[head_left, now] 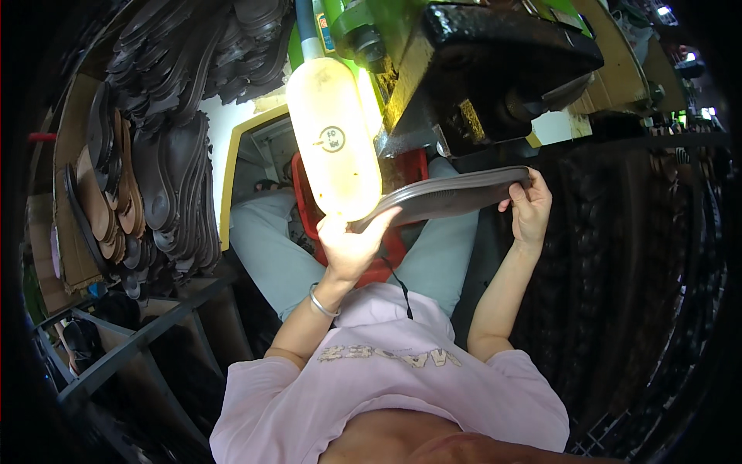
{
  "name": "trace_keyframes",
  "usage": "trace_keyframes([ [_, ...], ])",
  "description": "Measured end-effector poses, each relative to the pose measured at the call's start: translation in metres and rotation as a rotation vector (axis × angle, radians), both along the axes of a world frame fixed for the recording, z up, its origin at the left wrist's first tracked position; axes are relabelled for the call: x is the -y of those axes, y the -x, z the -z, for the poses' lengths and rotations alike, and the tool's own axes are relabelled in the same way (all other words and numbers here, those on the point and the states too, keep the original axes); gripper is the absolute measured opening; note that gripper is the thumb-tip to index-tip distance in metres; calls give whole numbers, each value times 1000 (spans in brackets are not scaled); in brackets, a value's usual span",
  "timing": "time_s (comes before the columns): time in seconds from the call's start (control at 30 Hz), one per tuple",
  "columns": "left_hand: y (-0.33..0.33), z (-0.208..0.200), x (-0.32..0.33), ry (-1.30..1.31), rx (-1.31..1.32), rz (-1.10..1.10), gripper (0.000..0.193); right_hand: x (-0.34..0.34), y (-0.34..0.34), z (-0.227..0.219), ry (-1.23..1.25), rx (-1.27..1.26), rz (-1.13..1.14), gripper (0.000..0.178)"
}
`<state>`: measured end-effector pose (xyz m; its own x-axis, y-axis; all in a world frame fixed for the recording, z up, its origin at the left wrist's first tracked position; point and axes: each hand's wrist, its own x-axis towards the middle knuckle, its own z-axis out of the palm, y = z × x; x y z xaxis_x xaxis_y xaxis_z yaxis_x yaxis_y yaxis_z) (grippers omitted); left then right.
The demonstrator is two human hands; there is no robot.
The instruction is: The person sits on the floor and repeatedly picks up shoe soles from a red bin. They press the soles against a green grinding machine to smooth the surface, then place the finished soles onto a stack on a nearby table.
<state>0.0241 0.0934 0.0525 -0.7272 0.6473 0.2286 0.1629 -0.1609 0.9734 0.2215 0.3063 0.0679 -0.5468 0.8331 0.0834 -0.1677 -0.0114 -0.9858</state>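
A dark grey shoe sole (456,193) is stretched between my two hands, its edge turned toward me. My left hand (352,243) grips one end, close under a bright oval lamp (328,139) that hides part of the fingers. At the other end, my right hand (529,205) pinches the sole between thumb and fingers. Just beyond the sole stands a green and black machine (510,62), with its lower part near the lamp.
Stacks of dark soles (174,178) and some tan soles (93,193) fill a cardboard box at the left. A metal rack (139,340) stands below them. A red bin (410,166) sits between my knees. Rows of dark items (610,232) line the right side.
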Motion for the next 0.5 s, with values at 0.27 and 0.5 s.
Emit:
trace_keyframes([
  [0.27,19,-24,-28,-8,-112,-32,29,-4,7,-4,43,44,84,26],
  [0.5,30,-25,-11,-183,371,-67,23,4,35,-15,22,25,73,20],
])
